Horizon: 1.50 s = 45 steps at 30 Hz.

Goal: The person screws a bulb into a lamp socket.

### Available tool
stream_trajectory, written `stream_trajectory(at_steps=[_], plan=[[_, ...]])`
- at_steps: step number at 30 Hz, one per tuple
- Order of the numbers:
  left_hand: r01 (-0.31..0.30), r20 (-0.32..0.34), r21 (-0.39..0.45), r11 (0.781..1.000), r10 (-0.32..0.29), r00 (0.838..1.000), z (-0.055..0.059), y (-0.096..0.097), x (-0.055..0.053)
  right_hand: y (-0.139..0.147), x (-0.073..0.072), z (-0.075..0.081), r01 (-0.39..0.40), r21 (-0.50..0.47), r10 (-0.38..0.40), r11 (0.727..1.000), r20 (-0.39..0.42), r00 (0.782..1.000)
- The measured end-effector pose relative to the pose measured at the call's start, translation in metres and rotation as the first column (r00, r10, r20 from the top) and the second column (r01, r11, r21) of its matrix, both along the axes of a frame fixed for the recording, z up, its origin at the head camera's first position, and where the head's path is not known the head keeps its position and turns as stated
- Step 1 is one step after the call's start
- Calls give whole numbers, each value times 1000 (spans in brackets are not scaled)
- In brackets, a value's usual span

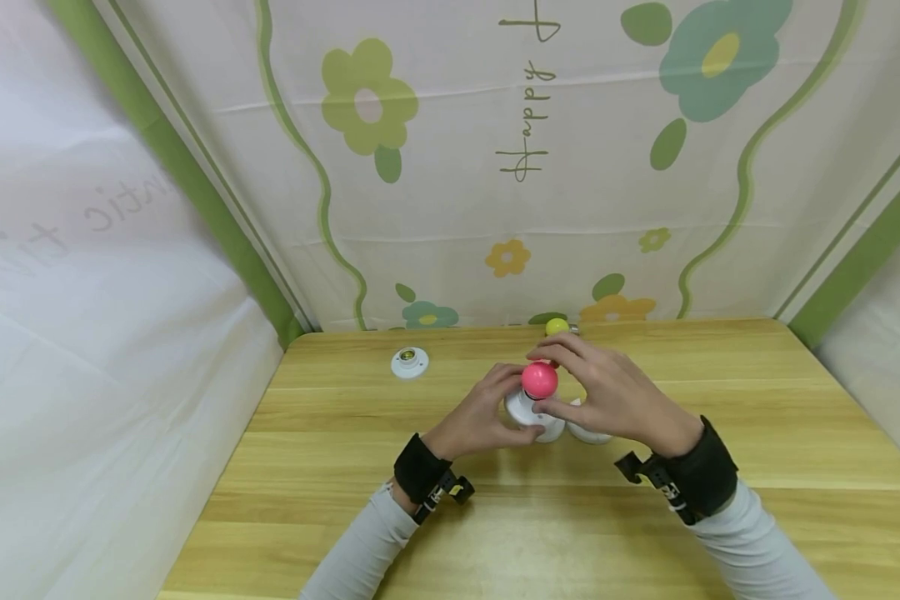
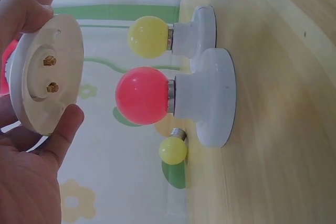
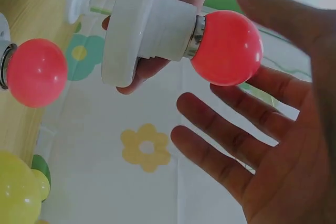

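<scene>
Raised off the table, a white round lamp holder (image 3: pixel 126 35) has a red bulb (image 3: pixel 228 48) seated in its socket. My left hand (image 1: pixel 487 412) grips this holder by the rim; two brass terminals show on its underside in the left wrist view. Around the bulb, my right hand (image 1: pixel 615 392) has its fingers spread, with the thumb apart from the glass. One fingertip is partly hidden behind the bulb, so contact is unclear. Close by on the table stand a second holder with a red bulb (image 2: pixel 144 95) and a third with a yellow bulb (image 2: pixel 149 36).
At the back left lies a white lamp holder (image 1: pixel 409 362) with no bulb in its socket. A loose yellow bulb (image 1: pixel 557 327) rests near the table's back edge. Printed fabric (image 1: pixel 450 208) hangs directly behind the wooden table (image 1: pixel 330 467).
</scene>
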<state>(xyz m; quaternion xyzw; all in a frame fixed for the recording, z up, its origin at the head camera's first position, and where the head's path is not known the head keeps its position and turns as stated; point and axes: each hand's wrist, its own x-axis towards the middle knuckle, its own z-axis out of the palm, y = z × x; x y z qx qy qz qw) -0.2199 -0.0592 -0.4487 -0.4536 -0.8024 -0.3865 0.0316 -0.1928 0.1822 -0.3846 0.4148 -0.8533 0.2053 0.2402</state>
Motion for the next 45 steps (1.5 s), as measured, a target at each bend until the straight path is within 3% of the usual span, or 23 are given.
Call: stream_trajectory(at_steps=[5,10,18,26,33,38,45], plan=[[-3,6,6,1000,3,1000,2,-1,1,2,2,3,-62,-11,63,998,62,996],[-3,6,6,1000,3,1000,2,-2,1,2,2,4,-110,-24,111,994,47,993],[0,-6,5,1000,0,1000,1,-1,0,1,-1,1,-54,-22,54,998,-25,998],[5,-20,4,1000,-5,1000,-1,-1,-1,0,0,1,-15,-16,15,1000,-15,1000],[6,-14,14,1000,-6,1000,0,-2,0,2,2,3,-87,-25,88,996,58,994],[4,-6,13,1000,-4,1000,1,-2,0,2,0,1,-131,-42,133,990,33,991],[-3,11,6,1000,3,1000,1,-1,1,2,0,1,-109,-30,110,994,13,994]])
